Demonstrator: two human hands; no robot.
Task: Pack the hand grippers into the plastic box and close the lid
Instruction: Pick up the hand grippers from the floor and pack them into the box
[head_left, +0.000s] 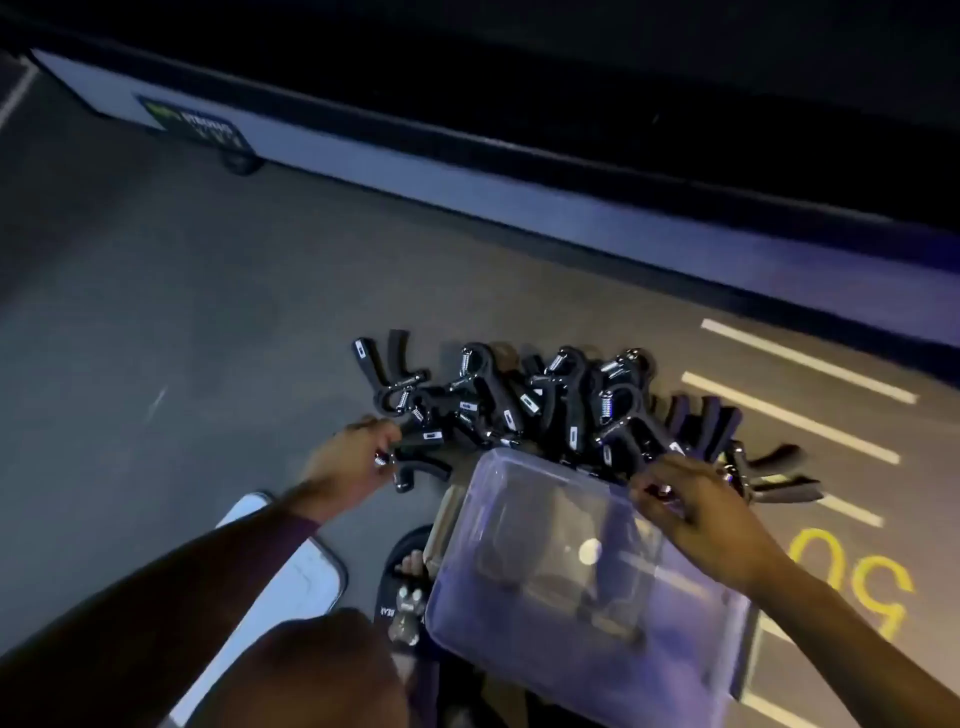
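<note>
Several black hand grippers (545, 400) with metal springs lie in a pile on the dark floor. A clear plastic box (587, 582) stands open just in front of the pile, near my feet. My left hand (348, 462) grips one hand gripper (415, 467) at the pile's left end. My right hand (691, 499) hovers over the box's far right corner and pinches a small shiny part of a gripper. More grippers (774, 473) lie to the right of that hand.
A white lid-like panel (291, 582) lies on the floor at my left. My sandalled foot (405, 587) is beside the box. A long white ledge (467, 192) runs across the back. White lines and yellow digits (857, 577) mark the floor on the right.
</note>
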